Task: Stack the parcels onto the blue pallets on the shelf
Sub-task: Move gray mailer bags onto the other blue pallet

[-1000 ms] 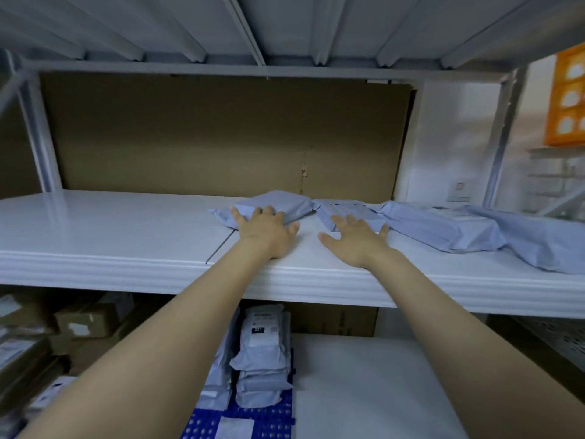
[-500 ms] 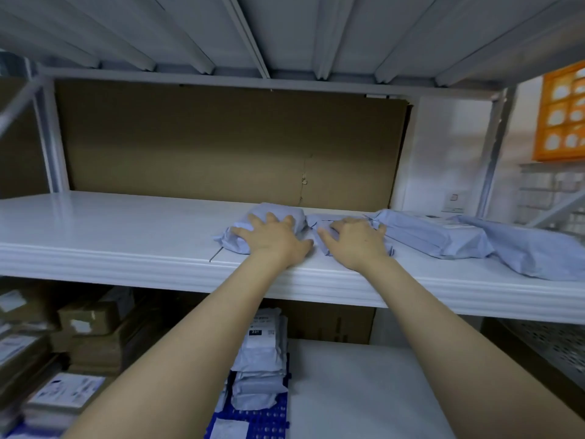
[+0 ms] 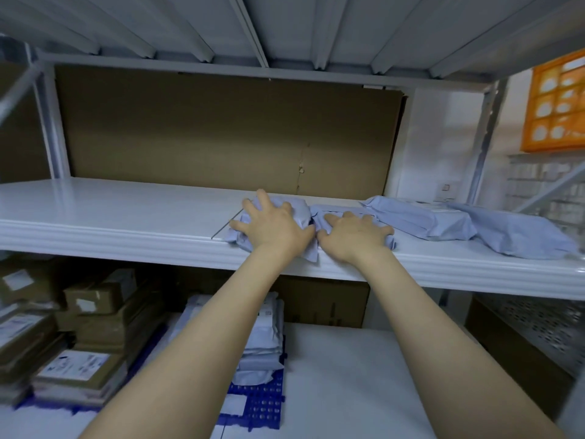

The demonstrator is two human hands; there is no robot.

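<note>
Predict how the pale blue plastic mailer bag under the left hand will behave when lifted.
Probably floppy: the pale blue plastic mailer bag is wrinkled and a corner droops over the white shelf edge. Likely light: the left hand alone grips it. Its smooth film may slide easily.

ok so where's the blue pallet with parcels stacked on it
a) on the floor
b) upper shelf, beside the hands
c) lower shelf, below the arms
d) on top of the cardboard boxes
c: the blue pallet lies on the lower shelf, carrying a stack of parcels.
</note>
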